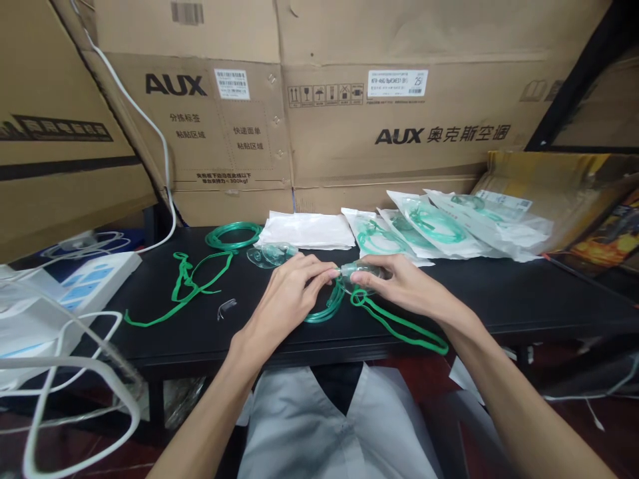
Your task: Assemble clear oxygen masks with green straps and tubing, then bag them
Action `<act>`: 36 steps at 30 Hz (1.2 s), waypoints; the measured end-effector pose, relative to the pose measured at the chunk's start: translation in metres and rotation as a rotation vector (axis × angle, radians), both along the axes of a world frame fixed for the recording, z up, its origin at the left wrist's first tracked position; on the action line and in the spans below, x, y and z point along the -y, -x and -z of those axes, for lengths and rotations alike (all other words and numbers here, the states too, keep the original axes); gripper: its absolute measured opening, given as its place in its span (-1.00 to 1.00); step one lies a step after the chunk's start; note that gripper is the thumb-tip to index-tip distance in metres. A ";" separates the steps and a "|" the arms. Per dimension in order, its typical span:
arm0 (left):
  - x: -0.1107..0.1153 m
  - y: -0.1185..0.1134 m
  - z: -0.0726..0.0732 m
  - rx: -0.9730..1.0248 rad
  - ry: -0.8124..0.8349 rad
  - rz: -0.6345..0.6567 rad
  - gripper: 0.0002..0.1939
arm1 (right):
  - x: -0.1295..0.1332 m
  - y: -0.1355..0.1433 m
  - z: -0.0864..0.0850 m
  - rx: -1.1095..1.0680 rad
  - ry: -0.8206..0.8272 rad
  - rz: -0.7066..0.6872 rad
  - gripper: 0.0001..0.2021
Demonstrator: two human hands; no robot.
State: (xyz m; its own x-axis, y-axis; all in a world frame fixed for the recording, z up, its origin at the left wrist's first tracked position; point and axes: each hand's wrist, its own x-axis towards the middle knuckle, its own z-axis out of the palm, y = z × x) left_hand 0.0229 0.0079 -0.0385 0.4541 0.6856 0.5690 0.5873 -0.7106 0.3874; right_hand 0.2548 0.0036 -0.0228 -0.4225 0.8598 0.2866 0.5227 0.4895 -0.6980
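My right hand (397,279) is closed round a clear mask (357,283), from which a green strap (409,332) hangs over the table's front edge. At the mask's narrow end, my left hand (297,286) pinches the end of the green tubing. A coil of that tubing (327,313) hangs below my fingers. Behind my left hand lie more clear mask parts (269,256). Further left are a separate coil of green tubing (232,235), loose green straps (192,293) and a small clear piece (227,307).
White packets (307,231) lie at the back of the black table (504,299). Several bagged masks with green tubing (434,223) are at the back right. A power strip (94,279) and white cables (74,362) crowd the left. Cardboard boxes (329,153) stand behind.
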 end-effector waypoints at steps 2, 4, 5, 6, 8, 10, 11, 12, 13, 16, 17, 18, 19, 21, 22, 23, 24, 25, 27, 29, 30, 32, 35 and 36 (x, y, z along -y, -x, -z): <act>0.000 0.001 0.001 0.015 0.023 0.015 -0.73 | -0.001 -0.001 0.000 0.013 0.001 0.001 -0.58; 0.000 0.002 0.001 0.030 0.037 0.026 -0.74 | -0.001 -0.002 0.000 0.029 0.011 0.010 -0.57; 0.000 0.002 0.001 0.033 0.035 0.026 -0.75 | -0.001 -0.003 0.000 0.036 0.018 0.018 -0.57; 0.000 0.002 0.002 0.035 0.029 0.022 -0.75 | -0.001 -0.004 0.000 0.041 0.024 0.028 -0.57; 0.001 0.001 0.002 0.045 0.010 0.008 -0.77 | 0.000 -0.004 -0.001 0.046 0.028 0.054 -0.58; 0.001 0.000 0.003 0.061 -0.003 0.001 -0.80 | 0.001 -0.004 -0.002 0.047 0.020 0.075 -0.60; 0.001 0.000 0.003 0.073 -0.009 0.002 -0.81 | 0.002 -0.004 -0.003 0.044 0.017 0.073 -0.60; 0.001 0.000 0.004 0.083 -0.015 0.007 -0.82 | 0.003 -0.004 -0.004 0.039 0.017 0.062 -0.60; 0.001 -0.001 0.003 0.092 -0.023 0.016 -0.83 | 0.004 -0.004 -0.005 0.032 0.023 0.041 -0.61; 0.003 -0.001 0.002 0.113 -0.050 0.034 -0.84 | 0.006 -0.004 -0.007 -0.014 0.074 -0.026 -0.62; 0.003 -0.002 0.002 0.117 -0.061 0.030 -0.84 | 0.007 -0.004 -0.008 -0.030 0.093 -0.040 -0.62; 0.004 -0.003 0.002 0.119 -0.070 0.020 -0.85 | 0.007 -0.004 -0.008 -0.044 0.105 -0.050 -0.62; 0.005 -0.004 0.002 0.120 -0.080 0.004 -0.85 | 0.007 -0.003 -0.008 -0.054 0.113 -0.059 -0.61; 0.007 -0.006 0.003 0.111 -0.094 -0.027 -0.85 | 0.007 -0.002 -0.007 -0.056 0.110 -0.069 -0.58; 0.007 -0.007 0.003 0.104 -0.097 -0.040 -0.85 | 0.007 -0.002 -0.008 -0.052 0.105 -0.069 -0.56; 0.008 -0.008 0.004 0.097 -0.097 -0.049 -0.84 | 0.008 -0.001 -0.008 -0.044 0.101 -0.069 -0.55; 0.008 -0.008 0.004 0.091 -0.098 -0.054 -0.84 | 0.008 -0.001 -0.008 -0.035 0.098 -0.066 -0.54; 0.009 -0.009 0.004 0.087 -0.101 -0.056 -0.84 | 0.008 -0.001 -0.008 -0.026 0.092 -0.061 -0.54; 0.010 -0.009 0.004 0.074 -0.114 -0.060 -0.83 | 0.009 0.000 -0.009 -0.011 0.081 -0.055 -0.55; 0.011 -0.009 0.004 0.055 -0.129 -0.068 -0.83 | 0.011 0.000 -0.009 0.001 0.071 -0.050 -0.58; 0.011 -0.009 0.005 0.045 -0.131 -0.074 -0.82 | 0.011 0.000 -0.008 0.007 0.067 -0.045 -0.59; 0.011 -0.008 0.005 0.027 -0.127 -0.084 -0.81 | 0.012 0.001 -0.007 0.024 0.052 -0.026 -0.62; 0.012 -0.007 0.004 0.006 -0.110 -0.097 -0.79 | 0.013 0.003 -0.005 0.067 0.014 0.007 -0.64; 0.012 -0.007 0.003 0.001 -0.104 -0.098 -0.79 | 0.013 0.004 -0.005 0.078 0.003 0.018 -0.66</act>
State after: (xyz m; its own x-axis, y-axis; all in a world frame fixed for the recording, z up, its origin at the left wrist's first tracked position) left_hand 0.0295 -0.0039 -0.0413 0.3872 0.6642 0.6395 0.6556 -0.6860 0.3155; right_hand 0.2511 -0.0093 -0.0179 -0.4281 0.8683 0.2504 0.5843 0.4773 -0.6563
